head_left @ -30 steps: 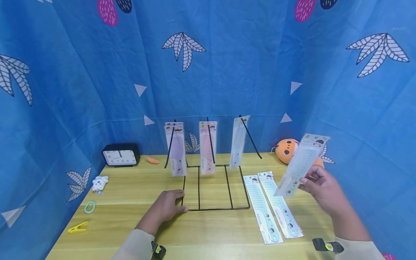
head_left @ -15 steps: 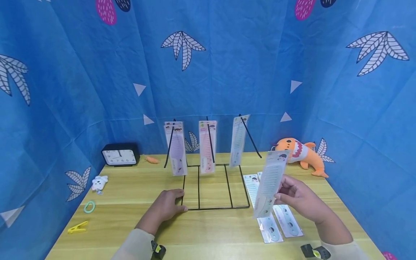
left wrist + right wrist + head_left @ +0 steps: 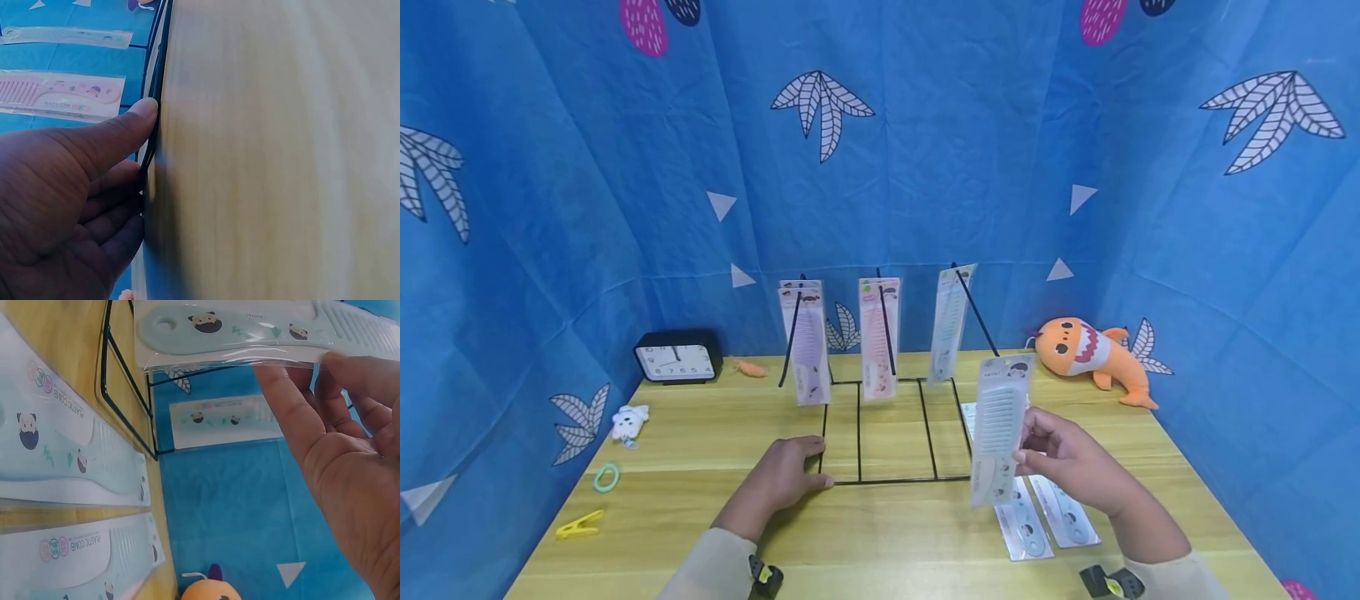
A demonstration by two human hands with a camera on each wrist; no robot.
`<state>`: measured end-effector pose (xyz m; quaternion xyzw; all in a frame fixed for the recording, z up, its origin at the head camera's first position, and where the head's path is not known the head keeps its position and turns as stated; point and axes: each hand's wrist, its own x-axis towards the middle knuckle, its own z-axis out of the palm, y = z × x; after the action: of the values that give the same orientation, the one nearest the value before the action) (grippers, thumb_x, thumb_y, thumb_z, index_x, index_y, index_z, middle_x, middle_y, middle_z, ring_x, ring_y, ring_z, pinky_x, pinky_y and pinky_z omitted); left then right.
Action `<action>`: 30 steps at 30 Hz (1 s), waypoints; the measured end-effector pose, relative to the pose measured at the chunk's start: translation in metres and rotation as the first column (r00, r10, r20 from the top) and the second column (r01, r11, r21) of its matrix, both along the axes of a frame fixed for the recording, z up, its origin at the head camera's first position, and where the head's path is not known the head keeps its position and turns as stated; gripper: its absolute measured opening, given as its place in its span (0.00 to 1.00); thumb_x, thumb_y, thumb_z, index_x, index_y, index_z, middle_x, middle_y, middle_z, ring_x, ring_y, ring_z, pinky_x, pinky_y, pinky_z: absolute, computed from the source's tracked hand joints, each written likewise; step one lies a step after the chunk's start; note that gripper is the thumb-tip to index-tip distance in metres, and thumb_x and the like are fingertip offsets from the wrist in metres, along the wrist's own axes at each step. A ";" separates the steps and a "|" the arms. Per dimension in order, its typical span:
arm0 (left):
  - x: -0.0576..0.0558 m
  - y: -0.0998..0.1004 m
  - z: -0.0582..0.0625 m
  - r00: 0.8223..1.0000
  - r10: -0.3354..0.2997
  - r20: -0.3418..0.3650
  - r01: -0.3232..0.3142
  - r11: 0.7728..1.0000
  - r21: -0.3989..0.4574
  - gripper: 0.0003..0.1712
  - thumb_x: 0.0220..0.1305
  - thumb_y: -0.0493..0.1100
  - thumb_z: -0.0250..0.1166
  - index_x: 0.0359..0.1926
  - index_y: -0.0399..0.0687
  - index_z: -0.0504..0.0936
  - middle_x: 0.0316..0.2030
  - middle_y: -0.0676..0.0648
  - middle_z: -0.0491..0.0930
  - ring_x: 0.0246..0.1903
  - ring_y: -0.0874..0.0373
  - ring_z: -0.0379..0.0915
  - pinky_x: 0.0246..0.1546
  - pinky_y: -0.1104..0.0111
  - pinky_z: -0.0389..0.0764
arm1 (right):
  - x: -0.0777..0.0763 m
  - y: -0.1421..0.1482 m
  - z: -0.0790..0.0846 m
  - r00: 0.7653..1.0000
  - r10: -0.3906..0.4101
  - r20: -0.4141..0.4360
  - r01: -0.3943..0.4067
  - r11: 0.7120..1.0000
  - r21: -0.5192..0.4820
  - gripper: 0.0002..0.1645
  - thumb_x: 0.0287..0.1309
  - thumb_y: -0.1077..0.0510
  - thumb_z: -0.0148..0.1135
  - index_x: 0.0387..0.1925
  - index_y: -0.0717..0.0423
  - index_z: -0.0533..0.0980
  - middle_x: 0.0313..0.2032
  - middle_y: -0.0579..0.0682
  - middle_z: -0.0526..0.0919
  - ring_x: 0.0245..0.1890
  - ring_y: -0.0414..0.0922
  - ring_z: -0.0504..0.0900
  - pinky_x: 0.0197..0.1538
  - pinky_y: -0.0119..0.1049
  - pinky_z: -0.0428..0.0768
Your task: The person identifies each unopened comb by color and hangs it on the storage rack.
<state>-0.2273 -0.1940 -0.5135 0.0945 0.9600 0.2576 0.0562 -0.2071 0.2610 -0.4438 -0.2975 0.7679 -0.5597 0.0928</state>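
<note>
A black wire display rack [image 3: 902,481] stands on the table, its hooks carrying packaged combs: purple [image 3: 808,354] at left, pink [image 3: 880,337] in the middle, pale green [image 3: 949,329] at right. My left hand [image 3: 782,475] holds the rack's front left corner, thumb [image 3: 145,108] against the wire. Between thumb and fingers my right hand [image 3: 1075,462] pinches the edge of a pale green packaged comb [image 3: 1002,429], raised nearly upright before the rack's right side. Below it lie two more packaged green combs [image 3: 56,440], partly covered in the head view.
An orange plush shark [image 3: 1097,350] lies at the back right. Toward the left are a black clock [image 3: 677,358], a small orange toy [image 3: 751,369], a white plush toy [image 3: 629,422], a green ring [image 3: 606,477] and a yellow clip [image 3: 580,525]. Blue curtain surrounds the table.
My right hand has carried the green comb leftward and down, from beside the plush shark to the front of the rack's right hook. The left hand stays on the rack.
</note>
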 end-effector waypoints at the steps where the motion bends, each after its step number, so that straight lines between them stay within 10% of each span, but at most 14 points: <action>1: 0.000 0.000 0.000 1.000 0.001 0.001 -0.001 1.000 0.002 0.37 0.64 0.49 0.81 0.68 0.36 0.83 0.72 0.41 0.80 0.75 0.38 0.73 0.79 0.45 0.73 | 0.000 -0.001 0.000 1.000 -0.006 0.003 0.006 1.000 0.004 0.04 0.79 0.68 0.59 0.49 0.66 0.73 0.58 0.39 0.85 0.56 0.39 0.89 0.51 0.50 0.95; 11: 0.000 0.001 0.001 1.000 0.003 0.004 -0.003 1.000 0.005 0.37 0.64 0.49 0.81 0.68 0.36 0.83 0.72 0.40 0.80 0.75 0.38 0.73 0.79 0.44 0.73 | -0.002 -0.008 0.000 0.998 -0.060 0.029 0.059 0.998 0.034 0.06 0.78 0.67 0.60 0.51 0.64 0.73 0.61 0.71 0.80 0.54 0.40 0.89 0.51 0.50 0.95; 30: 0.000 0.001 0.000 1.000 0.014 0.022 -0.014 1.000 0.002 0.37 0.64 0.49 0.82 0.69 0.37 0.83 0.73 0.41 0.79 0.75 0.38 0.72 0.79 0.44 0.73 | -0.029 -0.044 -0.001 0.925 -0.373 0.070 0.366 0.925 0.098 0.09 0.79 0.62 0.61 0.53 0.62 0.72 0.48 0.59 0.81 0.51 0.50 0.89 0.52 0.43 0.95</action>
<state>-0.2276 -0.1933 -0.5140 0.0851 0.9597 0.2598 0.0649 -0.2360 0.2168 -0.4450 -0.1183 0.8281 -0.5471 0.0315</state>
